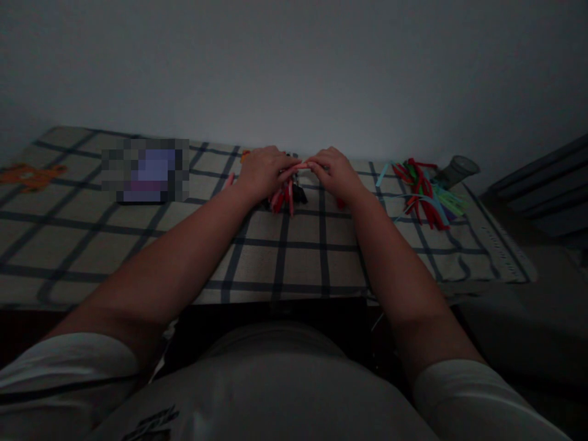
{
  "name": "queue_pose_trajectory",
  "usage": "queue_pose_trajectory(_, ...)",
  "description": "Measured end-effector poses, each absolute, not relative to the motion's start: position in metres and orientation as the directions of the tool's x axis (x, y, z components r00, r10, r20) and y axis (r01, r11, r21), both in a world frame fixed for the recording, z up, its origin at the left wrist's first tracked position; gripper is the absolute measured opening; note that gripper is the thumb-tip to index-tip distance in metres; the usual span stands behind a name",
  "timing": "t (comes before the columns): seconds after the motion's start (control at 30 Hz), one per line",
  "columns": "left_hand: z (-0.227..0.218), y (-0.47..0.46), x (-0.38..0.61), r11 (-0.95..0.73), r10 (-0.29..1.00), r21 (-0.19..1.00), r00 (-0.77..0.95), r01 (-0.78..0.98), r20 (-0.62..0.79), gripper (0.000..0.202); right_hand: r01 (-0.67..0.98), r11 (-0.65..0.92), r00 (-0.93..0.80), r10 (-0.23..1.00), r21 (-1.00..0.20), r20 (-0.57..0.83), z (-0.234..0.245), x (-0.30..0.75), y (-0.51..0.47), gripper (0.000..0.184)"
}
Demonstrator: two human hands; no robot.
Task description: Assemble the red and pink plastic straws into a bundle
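A thin pink strip (301, 166) is stretched between my two hands near the back of the table. My left hand (264, 171) is closed on its left end, with the fingertips pinching. From the other side, my right hand (335, 173) pinches the strip between thumb and fingers. Below my left hand lies a bunch of red and pink strips (282, 201), partly hidden by the hand. A small black object (300, 195) rests beside that bunch, its kind unclear. Just under my right wrist shows a bit of something red (340, 203).
A checked tablecloth (206, 245) covers the table, against a pale wall. To the left are an orange flower-like shape (32, 176) and a pixelated phone-like device (149, 177). On the right, colourful strips (425, 199) lie beside a clear cup (460, 168). Dark slats (546, 177) stand beyond.
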State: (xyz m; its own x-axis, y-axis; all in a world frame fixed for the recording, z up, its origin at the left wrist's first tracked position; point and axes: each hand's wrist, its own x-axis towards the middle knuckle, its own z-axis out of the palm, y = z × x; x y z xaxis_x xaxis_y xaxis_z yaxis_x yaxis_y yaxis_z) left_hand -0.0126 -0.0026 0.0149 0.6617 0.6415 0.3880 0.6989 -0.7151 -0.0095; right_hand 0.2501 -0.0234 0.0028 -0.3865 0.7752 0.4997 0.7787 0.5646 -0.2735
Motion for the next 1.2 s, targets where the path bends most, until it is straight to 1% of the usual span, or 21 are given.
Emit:
queue_pose_trajectory(0.07,0.015,-0.004,-0.012,-0.68,0.666,-0.016,0.627,0.733,0.404,0.059,0.783,0.553,-0.37,0.782,-0.284,0.502,0.005,0.249,-0.026,0.055)
queue_pose_trajectory(0.2,0.016,-0.006,-0.009,-0.671,0.675,0.001,0.611,0.741,0.413,0.054,0.786,0.54,-0.332,0.779,-0.301,0.532,0.009,0.247,-0.031,0.044)
queue_pose_trajectory(0.3,0.016,-0.006,-0.009,-0.656,0.692,0.008,0.598,0.755,0.404,0.053,0.78,0.535,-0.303,0.776,-0.324,0.553,0.008,0.249,-0.03,0.042)
queue_pose_trajectory(0.47,0.016,-0.006,-0.009,-0.652,0.711,0.015,0.605,0.758,0.358,0.054,0.775,0.536,-0.307,0.782,-0.334,0.543,0.003,0.254,-0.023,0.04)
queue_pose_trajectory(0.6,0.017,-0.007,-0.009,-0.649,0.716,0.032,0.596,0.76,0.364,0.054,0.772,0.541,-0.312,0.78,-0.333,0.542,0.003,0.256,-0.022,0.044)
queue_pose_trajectory(0.7,0.02,-0.009,-0.009,-0.653,0.721,0.043,0.603,0.756,0.342,0.055,0.773,0.537,-0.313,0.785,-0.338,0.534,0.003,0.256,-0.023,0.048)
queue_pose_trajectory(0.83,0.022,-0.01,-0.01,-0.644,0.729,0.049,0.593,0.764,0.341,0.053,0.779,0.542,-0.323,0.778,-0.316,0.539,0.003,0.256,-0.024,0.059)
queue_pose_trajectory(0.97,0.02,-0.007,-0.01,-0.654,0.711,0.024,0.604,0.756,0.359,0.053,0.785,0.543,-0.333,0.777,-0.3,0.535,0.002,0.255,-0.023,0.068)
queue_pose_trajectory(1.2,0.024,-0.014,-0.008,-0.635,0.732,-0.01,0.606,0.772,0.312,0.056,0.798,0.525,-0.329,0.791,-0.296,0.516,0.002,0.252,-0.022,0.068)
